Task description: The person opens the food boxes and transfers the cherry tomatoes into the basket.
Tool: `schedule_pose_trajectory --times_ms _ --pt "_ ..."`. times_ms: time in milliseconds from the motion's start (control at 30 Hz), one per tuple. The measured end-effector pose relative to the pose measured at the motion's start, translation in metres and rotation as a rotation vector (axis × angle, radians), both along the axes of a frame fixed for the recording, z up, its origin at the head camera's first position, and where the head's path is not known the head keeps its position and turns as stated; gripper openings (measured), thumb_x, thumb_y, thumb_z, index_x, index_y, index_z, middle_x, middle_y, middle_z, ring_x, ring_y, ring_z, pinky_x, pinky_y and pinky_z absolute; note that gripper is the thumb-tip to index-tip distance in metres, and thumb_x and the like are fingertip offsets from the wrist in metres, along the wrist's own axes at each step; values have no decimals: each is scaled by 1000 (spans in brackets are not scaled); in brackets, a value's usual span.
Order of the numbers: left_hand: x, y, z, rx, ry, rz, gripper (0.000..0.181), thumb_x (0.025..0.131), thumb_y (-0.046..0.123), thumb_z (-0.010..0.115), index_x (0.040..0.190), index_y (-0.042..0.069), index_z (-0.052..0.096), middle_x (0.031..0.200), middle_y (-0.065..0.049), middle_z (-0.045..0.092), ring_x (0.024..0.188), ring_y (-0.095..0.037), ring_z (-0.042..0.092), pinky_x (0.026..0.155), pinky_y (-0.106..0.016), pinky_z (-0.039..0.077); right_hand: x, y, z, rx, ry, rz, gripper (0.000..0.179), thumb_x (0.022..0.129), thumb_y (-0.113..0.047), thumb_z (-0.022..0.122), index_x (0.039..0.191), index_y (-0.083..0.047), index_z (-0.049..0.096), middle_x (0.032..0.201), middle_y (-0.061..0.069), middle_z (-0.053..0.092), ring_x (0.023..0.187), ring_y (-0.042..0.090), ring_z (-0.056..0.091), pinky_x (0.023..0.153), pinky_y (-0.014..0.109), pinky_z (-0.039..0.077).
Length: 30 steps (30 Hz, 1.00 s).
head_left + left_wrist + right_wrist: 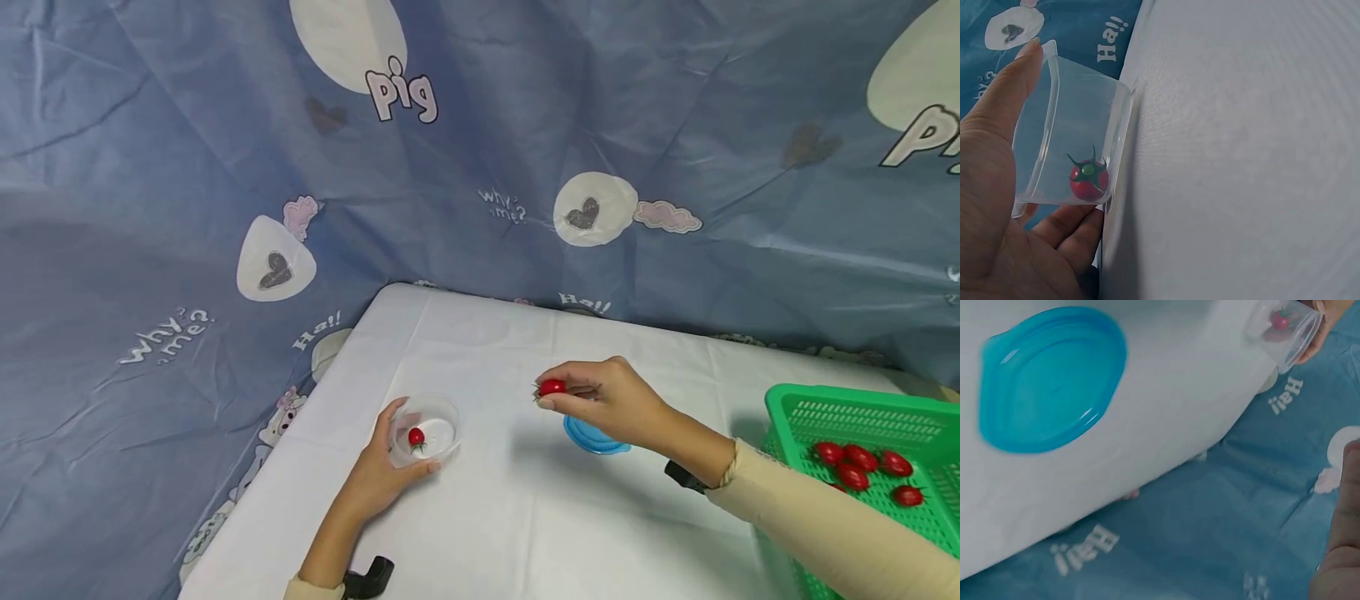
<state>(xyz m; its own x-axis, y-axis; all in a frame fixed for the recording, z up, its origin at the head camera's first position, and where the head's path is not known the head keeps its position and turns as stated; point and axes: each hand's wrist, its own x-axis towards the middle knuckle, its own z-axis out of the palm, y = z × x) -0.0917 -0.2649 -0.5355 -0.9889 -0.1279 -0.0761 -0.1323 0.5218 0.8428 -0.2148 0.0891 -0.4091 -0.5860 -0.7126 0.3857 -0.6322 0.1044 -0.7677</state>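
Observation:
My left hand point(384, 475) grips a clear round plastic tub point(444, 407), thumb on one side and fingers round the other. One red cherry tomato point(1088, 181) with a green calyx lies inside, against the tub's wall. Between thumb and fingertips my right hand point(611, 402) pinches another cherry tomato point(552, 387), held up over the table to the right of the tub. Under that hand a blue translucent lid point(596, 439) lies on the white cloth, partly covered by the hand in the head view. The right wrist view shows the lid point(1054, 381) whole.
A green plastic basket point(862, 398) stands at the right with several cherry tomatoes point(859, 457) in it; the right sleeve point(825, 517) crosses in front of it. A white cloth point(480, 533) covers the table. Behind and to the left hangs a blue printed curtain point(465, 167).

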Motion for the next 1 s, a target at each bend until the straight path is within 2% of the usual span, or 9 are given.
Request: schedule_pose_trajectory --times_ms 267,367,633,867,1000 --pt "1 1 2 -8 -9 -5 110 77 41 94 161 36 23 155 -3 52 148 -41 39 115 -71 27 4 47 17 13 84 -208 21 95 -10 79 114 -16 77 106 -9 78 94 9 76 80 26 60" --pt "0 2 1 -8 -9 -12 112 77 41 94 162 36 22 156 -4 52 149 -41 38 115 -71 27 5 65 22 1 64 -255 23 93 -6 80 115 -15 76 107 -7 78 95 11 77 80 25 60" --pt "-3 -1 3 -14 -11 -10 112 77 42 94 162 36 21 157 -4 51 150 -42 36 115 -73 26 5 114 31 -79 -90 -268 34 93 11 72 125 0 72 117 12 76 104 20 75 85 29 59" --pt "-2 1 4 -10 -13 -15 111 78 40 94 162 34 21 157 -5 51 150 -41 35 115 -72 25 12 151 36 20 -125 -403 41 98 3 71 137 -6 66 126 5 74 111 14 73 86 23 57" --pt "-2 3 4 -14 -15 -14 112 78 40 94 162 34 21 157 -6 50 150 -42 35 116 -72 26 16 173 31 76 -143 -468 43 100 -2 70 142 -7 62 129 5 73 113 10 71 86 22 57"
